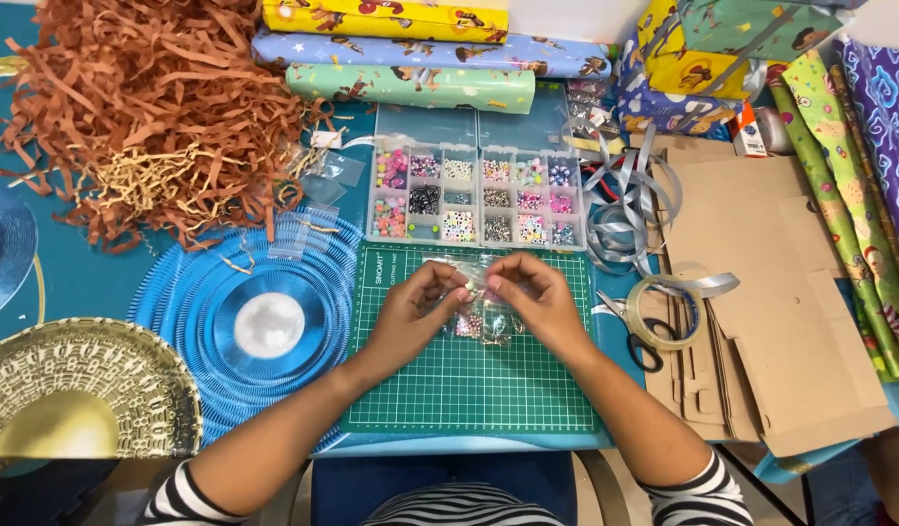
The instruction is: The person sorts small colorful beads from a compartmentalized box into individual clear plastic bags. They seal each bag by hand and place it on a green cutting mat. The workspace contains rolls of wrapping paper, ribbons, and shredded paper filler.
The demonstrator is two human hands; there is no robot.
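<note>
Lying over the green cutting mat [469, 390]: a small clear bag [477, 292] of beads, being pinched at its top by left hand [415, 310] and right hand [539, 297]. Sitting just behind the mat: bead box [476, 200]. Resting right of the mat: tape roll [667, 312], scissors [633, 336].

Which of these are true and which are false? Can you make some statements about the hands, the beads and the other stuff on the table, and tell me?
1. Both hands, left hand and right hand, hold a small clear plastic bag over the green cutting mat. True.
2. The bead box lies shut with its lid down. False: its lid is open and the compartments of beads show.
3. The shredded paper is blue. False: it is orange-brown, with some pale yellow strands.
4. Scissors lie to the right of the mat, by a roll of clear tape. True.
5. Flat brown cardboard lies on the right side. True.
</note>
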